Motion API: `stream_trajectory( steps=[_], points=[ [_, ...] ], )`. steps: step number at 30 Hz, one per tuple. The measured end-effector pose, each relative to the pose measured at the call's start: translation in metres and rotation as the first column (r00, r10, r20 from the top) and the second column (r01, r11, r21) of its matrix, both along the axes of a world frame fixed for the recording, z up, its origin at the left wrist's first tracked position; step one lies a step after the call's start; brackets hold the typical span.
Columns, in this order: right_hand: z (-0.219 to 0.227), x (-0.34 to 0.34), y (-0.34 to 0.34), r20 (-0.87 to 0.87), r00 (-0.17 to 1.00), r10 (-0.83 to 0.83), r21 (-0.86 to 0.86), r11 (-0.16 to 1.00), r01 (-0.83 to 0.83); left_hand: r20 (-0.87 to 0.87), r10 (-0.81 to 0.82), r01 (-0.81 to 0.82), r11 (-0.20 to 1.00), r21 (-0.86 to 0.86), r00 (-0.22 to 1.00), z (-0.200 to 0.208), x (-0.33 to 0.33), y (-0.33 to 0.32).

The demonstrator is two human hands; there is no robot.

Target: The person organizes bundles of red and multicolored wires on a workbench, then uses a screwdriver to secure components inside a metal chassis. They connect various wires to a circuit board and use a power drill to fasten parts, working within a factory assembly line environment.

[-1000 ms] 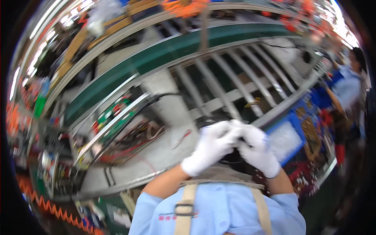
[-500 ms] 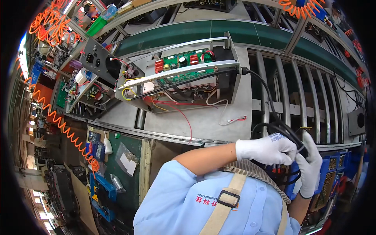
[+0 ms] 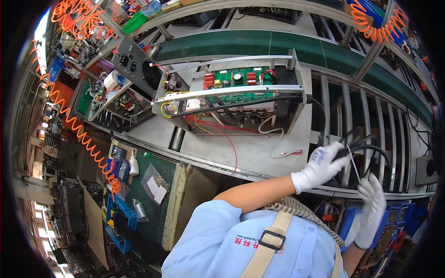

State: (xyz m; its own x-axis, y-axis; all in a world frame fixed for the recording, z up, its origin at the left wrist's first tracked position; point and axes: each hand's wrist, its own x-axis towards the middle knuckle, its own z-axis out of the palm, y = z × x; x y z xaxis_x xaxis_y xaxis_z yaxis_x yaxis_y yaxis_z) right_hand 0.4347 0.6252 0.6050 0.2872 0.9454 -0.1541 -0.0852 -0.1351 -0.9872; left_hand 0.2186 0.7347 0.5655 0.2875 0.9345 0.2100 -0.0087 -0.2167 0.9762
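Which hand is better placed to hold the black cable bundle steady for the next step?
Probably left. The left hand is closed around the black cable bundle, while the right hand sits just below it with fingers open, gripping nothing clearly.

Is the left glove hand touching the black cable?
Touching. The head view shows the left hand in its white glove closed around the looped black cable, which comes out from between its fingers.

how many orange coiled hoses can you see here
3: one orange coiled hose bunched at top left, one running down the left side, one at top right. More may be hidden.
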Motion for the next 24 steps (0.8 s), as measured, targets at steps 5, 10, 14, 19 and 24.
stream_trajectory(
  steps=[5, 10, 14, 19, 24],
  points=[
    [-0.029, -0.029, 0.094, -0.667, 0.723, -0.182, -0.034, 0.976, 0.214, -0.306, -0.078, 0.188, 0.917, 0.351, 0.949, -0.025, -0.061, -0.031],
    [0.013, -0.03, 0.196, -0.14, 0.986, -0.089, 0.068, 0.993, 0.099, -0.34, 0.742, -0.766, 0.637, 0.09, 0.577, -0.124, -0.277, -0.027],
    [0.066, -0.121, 0.269, 0.319, 0.922, 0.22, 0.133, 0.953, -0.273, 0.004, 0.899, -0.897, 0.437, -0.063, 0.438, -0.113, -0.373, 0.004],
    [0.054, -0.195, 0.331, 0.798, 0.56, 0.223, 0.167, 0.811, -0.561, 0.027, 0.881, -0.865, 0.468, -0.183, 0.472, -0.117, -0.384, 0.038],
    [0.018, -0.234, 0.316, 0.984, 0.17, -0.047, 0.137, 0.814, -0.565, 0.281, 0.685, -0.573, 0.722, -0.389, 0.672, -0.122, -0.41, 0.01]
  ],
)
